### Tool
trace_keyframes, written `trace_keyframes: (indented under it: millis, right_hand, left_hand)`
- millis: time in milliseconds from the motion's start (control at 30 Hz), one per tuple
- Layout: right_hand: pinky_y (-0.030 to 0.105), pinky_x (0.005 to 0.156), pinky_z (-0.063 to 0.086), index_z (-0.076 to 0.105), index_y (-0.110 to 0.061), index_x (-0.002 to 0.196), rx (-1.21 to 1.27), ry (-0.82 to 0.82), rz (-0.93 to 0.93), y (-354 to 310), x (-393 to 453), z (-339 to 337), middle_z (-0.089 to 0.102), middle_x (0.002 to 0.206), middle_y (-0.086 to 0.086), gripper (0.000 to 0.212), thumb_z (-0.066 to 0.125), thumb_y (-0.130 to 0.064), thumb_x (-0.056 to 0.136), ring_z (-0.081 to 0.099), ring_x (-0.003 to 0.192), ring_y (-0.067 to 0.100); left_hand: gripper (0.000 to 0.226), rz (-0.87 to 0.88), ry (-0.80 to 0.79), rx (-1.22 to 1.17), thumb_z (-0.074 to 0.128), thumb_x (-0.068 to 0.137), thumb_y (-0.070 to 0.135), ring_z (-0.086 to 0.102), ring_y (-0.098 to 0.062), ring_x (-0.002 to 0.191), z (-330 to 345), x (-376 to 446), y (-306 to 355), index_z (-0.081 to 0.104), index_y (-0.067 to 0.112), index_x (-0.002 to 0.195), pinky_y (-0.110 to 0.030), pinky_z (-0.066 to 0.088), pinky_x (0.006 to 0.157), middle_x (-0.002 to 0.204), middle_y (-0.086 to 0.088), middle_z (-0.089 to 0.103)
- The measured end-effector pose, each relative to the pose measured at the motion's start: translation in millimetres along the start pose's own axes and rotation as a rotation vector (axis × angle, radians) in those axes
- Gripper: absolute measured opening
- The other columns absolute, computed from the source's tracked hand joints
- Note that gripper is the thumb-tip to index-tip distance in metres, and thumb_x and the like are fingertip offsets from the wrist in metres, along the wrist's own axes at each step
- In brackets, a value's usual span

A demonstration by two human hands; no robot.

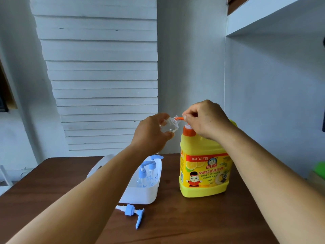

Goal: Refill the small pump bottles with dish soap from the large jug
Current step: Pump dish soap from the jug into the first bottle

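Note:
A large yellow dish soap jug [204,168] with an orange pump head [187,131] stands on the brown table. My left hand [151,132] grips a small clear bottle [169,126], tilted, with its open neck at the orange nozzle [179,118]. My right hand [205,118] lies over the pump head, its fingers curled round the nozzle. A little clear liquid sits in the small bottle. A loose blue and white pump top [131,211] lies on the table in front of the white tub [140,192].
The white tub holds several small clear bottles with blue pumps [146,170]. The table's far edge meets a white slatted panel [105,76] and wall. Something green [319,170] sits at the right edge.

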State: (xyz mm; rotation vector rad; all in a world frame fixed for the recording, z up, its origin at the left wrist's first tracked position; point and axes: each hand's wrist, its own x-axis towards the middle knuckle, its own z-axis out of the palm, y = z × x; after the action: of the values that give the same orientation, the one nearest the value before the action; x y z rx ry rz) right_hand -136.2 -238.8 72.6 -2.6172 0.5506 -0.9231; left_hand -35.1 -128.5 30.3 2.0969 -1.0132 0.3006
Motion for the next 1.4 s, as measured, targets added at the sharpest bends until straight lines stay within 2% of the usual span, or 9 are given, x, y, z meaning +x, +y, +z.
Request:
trace_keyframes:
  millis: [133, 367, 533, 767, 933, 1033, 1133, 1233, 1400]
  right_hand:
    - [0.022, 0.069, 0.044, 0.074, -0.009, 0.093, -0.013, -0.011, -0.024, -3, 3, -10, 0.071, 0.100, 0.002, 0.015, 0.062, -0.015, 0.087, 0.064, 0.089, 0.020]
    - [0.031, 0.083, 0.053, 0.072, -0.017, 0.097, 0.023, 0.010, 0.035, 3, -2, 8, 0.071, 0.103, 0.004, 0.020, 0.053, -0.021, 0.093, 0.065, 0.094, 0.022]
    - [0.025, 0.068, 0.047, 0.075, -0.012, 0.091, -0.025, -0.062, 0.016, -5, 5, -10, 0.072, 0.093, 0.003, 0.017, 0.059, -0.015, 0.087, 0.065, 0.088, 0.021]
    - [0.023, 0.070, 0.041, 0.072, -0.014, 0.100, -0.015, -0.023, -0.005, 1, 0, -1, 0.070, 0.104, 0.003, 0.021, 0.054, -0.018, 0.092, 0.061, 0.088, 0.018]
    - [0.024, 0.068, 0.044, 0.073, -0.013, 0.097, -0.059, -0.063, -0.004, -2, 4, -2, 0.070, 0.098, 0.005, 0.021, 0.054, -0.017, 0.091, 0.064, 0.089, 0.022]
    - [0.023, 0.059, 0.046, 0.074, -0.011, 0.091, -0.058, -0.077, -0.002, -4, 9, -13, 0.072, 0.092, 0.004, 0.020, 0.055, -0.014, 0.089, 0.065, 0.083, 0.019]
    - [0.025, 0.066, 0.049, 0.075, -0.010, 0.090, -0.051, -0.057, -0.006, -4, 8, -12, 0.073, 0.091, 0.006, 0.019, 0.056, -0.013, 0.088, 0.066, 0.085, 0.022]
    - [0.025, 0.073, 0.047, 0.073, -0.014, 0.099, -0.042, -0.040, -0.003, -3, 3, -3, 0.070, 0.101, 0.005, 0.020, 0.056, -0.018, 0.091, 0.064, 0.092, 0.022]
    - [0.026, 0.074, 0.050, 0.073, -0.014, 0.099, -0.042, -0.075, 0.006, -4, 0, -4, 0.071, 0.101, 0.005, 0.020, 0.055, -0.019, 0.091, 0.065, 0.092, 0.022]
  left_hand:
    - [0.045, 0.013, 0.017, -0.001, 0.070, 0.079, 0.026, 0.061, -0.017, 0.096, -5, 4, 3, 0.056, 0.026, 0.122, -0.024, 0.043, 0.076, 0.111, 0.003, 0.065]
    - [0.044, 0.012, -0.016, 0.027, 0.071, 0.079, 0.027, 0.061, -0.015, 0.094, 0, 0, -1, 0.058, 0.024, 0.120, -0.023, 0.040, 0.074, 0.112, 0.002, 0.066]
    - [0.044, 0.014, -0.015, 0.017, 0.071, 0.078, 0.027, 0.062, -0.017, 0.096, -6, 3, 2, 0.058, 0.025, 0.120, -0.024, 0.041, 0.075, 0.112, 0.003, 0.065]
    - [0.042, 0.016, -0.017, 0.026, 0.072, 0.077, 0.026, 0.062, -0.018, 0.095, -4, 2, 0, 0.060, 0.024, 0.117, -0.025, 0.042, 0.075, 0.110, 0.003, 0.066]
    - [0.046, 0.002, -0.024, 0.032, 0.072, 0.077, 0.027, 0.062, -0.016, 0.096, -3, 0, 0, 0.058, 0.024, 0.120, -0.024, 0.040, 0.073, 0.112, 0.003, 0.066]
    - [0.043, 0.011, -0.006, 0.015, 0.072, 0.077, 0.027, 0.062, -0.017, 0.094, -8, 4, 4, 0.059, 0.025, 0.117, -0.024, 0.040, 0.072, 0.109, 0.004, 0.065]
    - [0.043, 0.012, -0.001, 0.020, 0.072, 0.076, 0.027, 0.062, -0.017, 0.095, -10, 5, 5, 0.060, 0.025, 0.118, -0.024, 0.040, 0.072, 0.110, 0.005, 0.065]
    - [0.042, 0.013, -0.007, 0.036, 0.072, 0.075, 0.027, 0.063, -0.018, 0.094, -5, 3, 2, 0.061, 0.024, 0.116, -0.026, 0.045, 0.074, 0.110, 0.003, 0.067]
    - [0.049, 0.007, -0.025, 0.049, 0.073, 0.076, 0.027, 0.063, -0.018, 0.098, -4, -1, 1, 0.058, 0.023, 0.122, -0.026, 0.047, 0.077, 0.116, 0.001, 0.065]
